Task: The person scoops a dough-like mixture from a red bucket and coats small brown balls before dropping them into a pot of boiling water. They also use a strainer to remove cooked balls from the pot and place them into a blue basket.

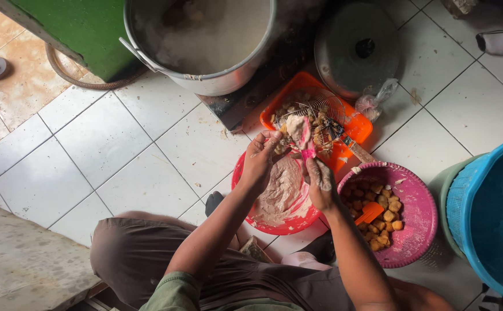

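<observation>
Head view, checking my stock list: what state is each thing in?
Big metal pot: uncovered, steaming.
Pot lid: off, lying on the floor.
Red bowl: smeared with pale paste.
Pink basket: part full of fried cubes.
Left hand: paste-coated.
Right hand: gripping a pink spoon.

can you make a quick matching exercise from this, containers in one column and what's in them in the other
Containers:
1. red bowl
2. purple basket
3. orange tray
4. big metal pot

Contents:
a. wire skimmer with fried pieces
b. pale paste
c. steamy, cloudy inside
d. golden fried cubes and an orange scoop

Pairs: 1-b, 2-d, 3-a, 4-c
</observation>
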`<state>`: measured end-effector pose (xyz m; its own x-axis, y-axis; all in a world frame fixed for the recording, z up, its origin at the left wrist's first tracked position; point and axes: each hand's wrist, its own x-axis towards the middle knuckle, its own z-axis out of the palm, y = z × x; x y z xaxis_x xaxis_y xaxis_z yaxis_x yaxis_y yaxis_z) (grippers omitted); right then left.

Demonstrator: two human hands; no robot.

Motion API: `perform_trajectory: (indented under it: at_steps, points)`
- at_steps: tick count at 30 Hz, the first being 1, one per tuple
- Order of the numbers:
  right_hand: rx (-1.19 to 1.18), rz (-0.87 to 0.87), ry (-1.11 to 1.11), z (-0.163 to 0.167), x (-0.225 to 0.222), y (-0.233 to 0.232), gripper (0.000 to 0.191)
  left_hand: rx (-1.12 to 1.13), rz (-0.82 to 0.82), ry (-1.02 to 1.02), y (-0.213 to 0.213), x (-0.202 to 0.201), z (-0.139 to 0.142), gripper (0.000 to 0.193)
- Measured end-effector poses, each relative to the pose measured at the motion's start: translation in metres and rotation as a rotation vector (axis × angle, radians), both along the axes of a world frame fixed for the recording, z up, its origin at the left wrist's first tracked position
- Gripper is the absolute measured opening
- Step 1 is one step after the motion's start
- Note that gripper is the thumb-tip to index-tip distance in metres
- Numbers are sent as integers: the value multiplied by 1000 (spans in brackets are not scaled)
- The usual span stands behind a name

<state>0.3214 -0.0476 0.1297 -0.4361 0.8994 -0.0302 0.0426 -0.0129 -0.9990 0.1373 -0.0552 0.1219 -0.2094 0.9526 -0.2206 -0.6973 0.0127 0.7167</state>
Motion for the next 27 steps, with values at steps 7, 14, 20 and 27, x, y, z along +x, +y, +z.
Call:
perform_trajectory:
  at_steps: [7, 14, 20, 27]
  points:
    - [582, 13, -196, -14, 0, 13, 32, 40, 19, 53, -2, -8, 1, 18]
    - [598, -127, -304, -3, 6, 15, 30, 46, 99, 110, -2, -16, 1, 15]
    - [613, -112, -235, 20, 0, 4, 26, 120, -64, -184, -14, -11, 21, 25]
    - [633, -176, -361, 22, 3, 5, 26, 239, -99, 53, -15, -11, 32, 52]
